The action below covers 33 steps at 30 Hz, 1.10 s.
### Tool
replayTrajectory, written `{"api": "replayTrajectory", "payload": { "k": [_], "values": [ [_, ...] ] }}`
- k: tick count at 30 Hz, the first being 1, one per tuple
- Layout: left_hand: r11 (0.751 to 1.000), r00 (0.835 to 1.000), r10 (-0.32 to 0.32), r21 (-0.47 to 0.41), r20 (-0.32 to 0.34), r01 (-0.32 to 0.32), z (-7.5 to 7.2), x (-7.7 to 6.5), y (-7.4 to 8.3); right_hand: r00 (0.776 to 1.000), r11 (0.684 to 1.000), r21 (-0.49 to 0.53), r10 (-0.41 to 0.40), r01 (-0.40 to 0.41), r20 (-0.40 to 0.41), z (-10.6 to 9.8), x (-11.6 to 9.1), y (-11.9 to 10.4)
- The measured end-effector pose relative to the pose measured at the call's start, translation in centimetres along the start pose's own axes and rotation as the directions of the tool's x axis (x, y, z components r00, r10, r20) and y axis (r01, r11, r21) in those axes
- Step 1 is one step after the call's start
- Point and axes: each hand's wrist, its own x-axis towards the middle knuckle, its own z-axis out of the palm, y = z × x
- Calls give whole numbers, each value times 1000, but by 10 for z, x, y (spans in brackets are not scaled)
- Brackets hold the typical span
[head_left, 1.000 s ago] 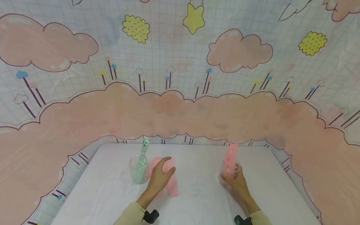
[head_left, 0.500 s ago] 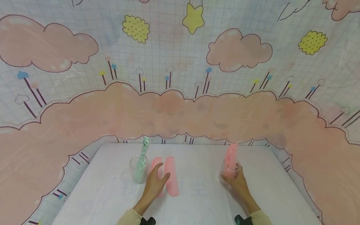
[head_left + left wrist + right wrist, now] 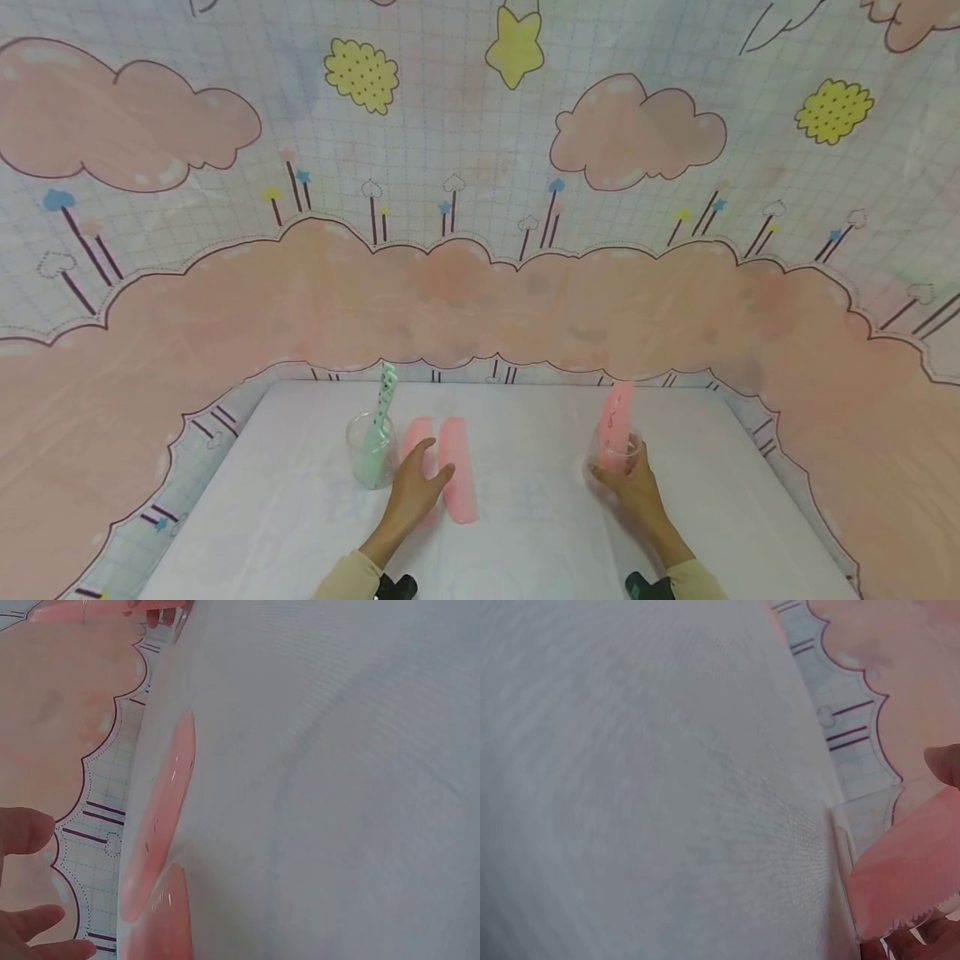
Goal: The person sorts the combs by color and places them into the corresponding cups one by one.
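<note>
My left hand [image 3: 412,487] is over the left one of two long, glossy pink pieces [image 3: 417,429], with thumb and fingers spread apart. In the left wrist view, its fingers [image 3: 37,922] and thumb stay apart with nothing between them. The other pink piece [image 3: 459,475] lies just to the right of that hand. Beside the hand on the left stands a clear cup [image 3: 352,458], holding a mint-green piece [image 3: 386,392] with a dark-spotted handle. My right hand [image 3: 636,492] grips a second clear cup [image 3: 592,458], from which a marked pink piece [image 3: 617,412] sticks up.
A white-covered table [image 3: 536,533] lies under everything. Behind it hangs a patterned cloth [image 3: 480,308] with clouds and stars. A dark device [image 3: 397,587] sits on the left wrist, and another dark device [image 3: 648,587] on the right.
My left hand moves down and to the left, uncovering more of the right-hand pink piece, then stays nearly still. The right hand keeps its hold on the cup.
</note>
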Motion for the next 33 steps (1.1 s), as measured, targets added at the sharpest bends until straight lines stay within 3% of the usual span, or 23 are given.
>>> {"api": "replayTrajectory", "payload": {
  "k": [4, 11, 25, 30, 33],
  "values": [
    [1000, 1000, 1, 16, 7, -2, 4, 4, -1, 1000, 1000, -5, 7, -7, 1, -1, -1, -3],
    [995, 998, 69, 72, -13, -68, 11, 10, -2, 1000, 1000, -8, 8, -8, -6, -1, -2, -5],
    [999, 999, -5, -50, -37, 3, 16, 38, 3, 1000, 1000, -15, 26, -26, -6, -1, 0, -3],
    [998, 999, -36, -60, -34, 34, 19, 43, 6, 1000, 1000, -17, 25, -25, -9, 0, 1, -2],
    [998, 997, -58, -17, -46, 57, 21, 46, 7, 1000, 1000, -10, 26, -26, -7, 1, 1, -1]
  ]
}}
